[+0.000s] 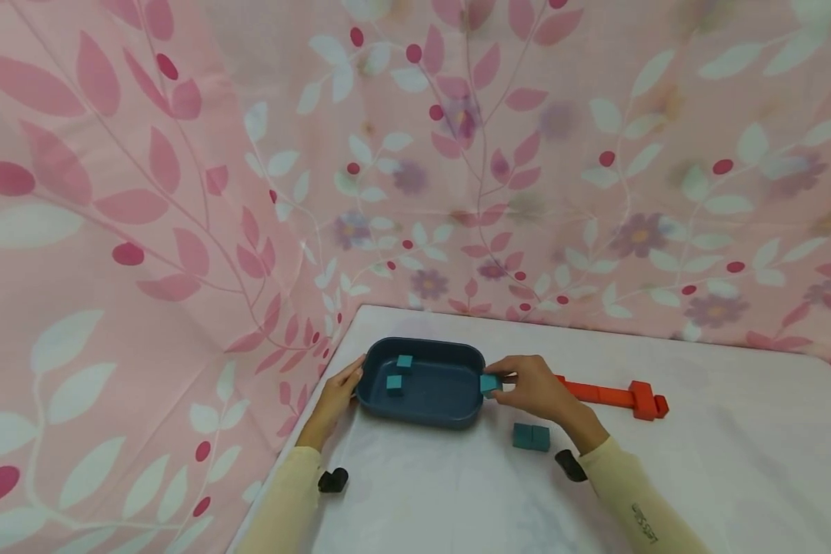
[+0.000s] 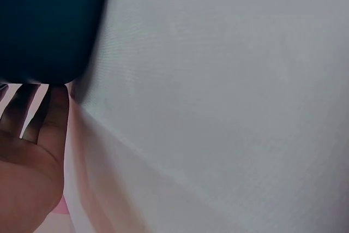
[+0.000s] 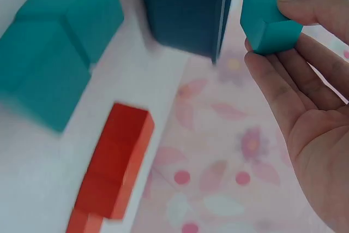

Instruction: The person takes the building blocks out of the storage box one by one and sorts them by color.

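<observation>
A dark blue oval tray [image 1: 422,412] sits on the white table with two teal cubes [image 1: 395,385] inside it. My right hand [image 1: 536,388] pinches another teal cube [image 1: 488,383] at the tray's right rim; the right wrist view shows that cube [image 3: 268,19] between thumb and fingertips beside the tray wall [image 3: 185,9]. My left hand [image 1: 339,392] rests with straight fingers against the tray's left end, and its fingers [image 2: 54,115] lie under the dark tray [image 2: 46,23] in the left wrist view.
Two teal cubes [image 1: 531,436] lie side by side just in front of my right hand, seen close in the right wrist view as a teal pair [image 3: 52,61]. A row of red blocks [image 1: 612,396] lies to the right. Pink floral cloth [image 1: 415,154] surrounds the table.
</observation>
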The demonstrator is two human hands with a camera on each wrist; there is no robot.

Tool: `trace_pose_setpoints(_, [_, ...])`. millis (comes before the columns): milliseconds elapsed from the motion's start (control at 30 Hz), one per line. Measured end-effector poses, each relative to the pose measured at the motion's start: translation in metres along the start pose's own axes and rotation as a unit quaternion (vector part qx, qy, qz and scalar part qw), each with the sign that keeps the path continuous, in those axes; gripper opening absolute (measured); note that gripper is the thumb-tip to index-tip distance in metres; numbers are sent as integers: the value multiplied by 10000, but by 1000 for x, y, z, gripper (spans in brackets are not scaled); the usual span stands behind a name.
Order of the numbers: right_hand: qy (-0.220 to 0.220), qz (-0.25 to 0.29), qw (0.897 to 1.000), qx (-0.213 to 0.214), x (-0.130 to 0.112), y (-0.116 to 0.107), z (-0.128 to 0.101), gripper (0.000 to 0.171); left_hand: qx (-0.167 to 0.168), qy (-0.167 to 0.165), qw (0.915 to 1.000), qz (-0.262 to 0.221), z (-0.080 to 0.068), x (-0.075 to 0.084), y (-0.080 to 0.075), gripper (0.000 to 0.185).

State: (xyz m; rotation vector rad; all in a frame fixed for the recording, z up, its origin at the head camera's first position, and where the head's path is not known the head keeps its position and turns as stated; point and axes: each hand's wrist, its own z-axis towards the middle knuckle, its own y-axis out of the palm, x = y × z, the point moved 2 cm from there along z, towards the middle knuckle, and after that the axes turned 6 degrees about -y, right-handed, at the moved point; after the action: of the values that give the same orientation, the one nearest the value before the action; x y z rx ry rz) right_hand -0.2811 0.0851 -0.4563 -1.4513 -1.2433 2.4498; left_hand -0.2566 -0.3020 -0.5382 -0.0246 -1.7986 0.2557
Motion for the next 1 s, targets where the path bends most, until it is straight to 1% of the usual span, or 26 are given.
trace_pose_setpoints(133, [169,-278,9993,158,-1,-16,-17,40,7,-36,10000,20,3,0,-2,42])
trace_pose_setpoints(267, [465,-300,9981,270,3,-29,-38,42,30,-98,9999,20,3,-1,-3,41])
trace_pose_setpoints(400, [797,-321,9957,348,12,-38,-59,43,16,-164,9999,-2,5,-2,-4,42])
trace_pose_setpoints(500, [948,-367,9941,369,19,-41,-74,43,-25,-190,9998,-14,7,-2,-4,42])
trace_pose_setpoints(633, [981,-317,9942,311,31,-38,-91,43,-70,-162,9998,-56,8,-3,-4,42])
trace_pose_setpoints(800, [915,-76,9956,170,45,-27,-106,39,-74,-196,9997,-154,7,-4,-3,44])
trace_pose_setpoints(900, [989,27,9950,156,52,-20,-112,38,-38,-188,9997,-119,6,-4,-2,44])
trace_pose_setpoints(1000, [1153,-1,9932,158,58,-15,-115,38,-13,-143,9999,-72,5,-3,-2,45])
